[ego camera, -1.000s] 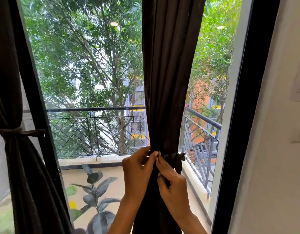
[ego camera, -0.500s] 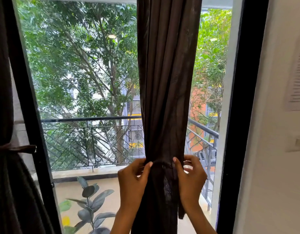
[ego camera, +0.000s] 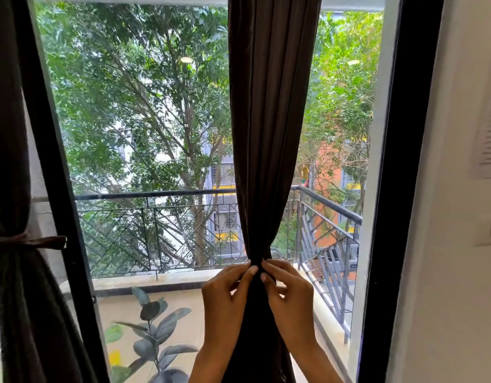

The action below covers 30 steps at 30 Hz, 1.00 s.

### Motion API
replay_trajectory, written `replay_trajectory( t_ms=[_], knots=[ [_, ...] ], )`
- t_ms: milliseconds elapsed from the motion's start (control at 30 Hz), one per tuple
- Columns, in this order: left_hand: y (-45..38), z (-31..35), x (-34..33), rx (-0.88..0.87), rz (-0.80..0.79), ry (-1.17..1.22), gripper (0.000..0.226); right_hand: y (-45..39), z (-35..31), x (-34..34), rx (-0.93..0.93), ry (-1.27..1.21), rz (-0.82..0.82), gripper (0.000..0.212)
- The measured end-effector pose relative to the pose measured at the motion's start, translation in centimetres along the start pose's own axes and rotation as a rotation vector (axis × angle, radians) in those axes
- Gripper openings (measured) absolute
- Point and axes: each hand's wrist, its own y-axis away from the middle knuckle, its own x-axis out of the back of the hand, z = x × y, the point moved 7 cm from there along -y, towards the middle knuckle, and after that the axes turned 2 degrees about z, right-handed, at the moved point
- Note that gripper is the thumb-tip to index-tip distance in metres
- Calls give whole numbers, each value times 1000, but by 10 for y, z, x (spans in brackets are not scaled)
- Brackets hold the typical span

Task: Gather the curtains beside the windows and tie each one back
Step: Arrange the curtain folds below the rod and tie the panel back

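Note:
A dark brown curtain (ego camera: 269, 134) hangs in front of the window, gathered into a narrow bundle at waist height. My left hand (ego camera: 227, 294) and my right hand (ego camera: 291, 294) meet at the bundle's front, fingertips pinching the curtain where it is cinched. The tie itself is hidden under my fingers. At the far left a second brown curtain (ego camera: 15, 299) hangs gathered, held by a brown tie-back (ego camera: 31, 241) knotted around it.
A black window frame (ego camera: 393, 189) stands on the right and a black mullion (ego camera: 59, 189) on the left. Beyond the glass are a balcony railing (ego camera: 161, 194), a potted plant (ego camera: 156, 335) and trees. A white wall with a paper sheet (ego camera: 490, 120) and a switch (ego camera: 490, 233) lies right.
My hands, spread on either side of the bundle half a second ago, have come together at its front, and the gather is now much tighter.

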Motion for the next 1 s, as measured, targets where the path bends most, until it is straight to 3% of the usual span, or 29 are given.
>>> replay_trajectory(
  t_ms=[200, 400, 633, 700, 800, 1000],
  knots=[
    [-12, 2, 0, 38, -30, -60, 11, -3, 3, 8, -89, -41, -96, 62],
    [-17, 2, 1, 0, 22, -175, 21, -6, 15, 7, -212, -215, -265, 42],
    [-13, 2, -1, 5, 64, -204, 8, 3, 33, 22, -118, 276, -383, 30],
    [-12, 3, -3, 4, 59, -187, 10, 0, 32, 26, -36, 378, -356, 26],
    [-11, 4, -5, 1, 49, -163, 9, -7, 19, 37, 103, 529, -188, 22],
    [-9, -2, -5, 43, 37, -83, 12, -9, 8, 40, 97, 640, 40, 18]
  ],
)
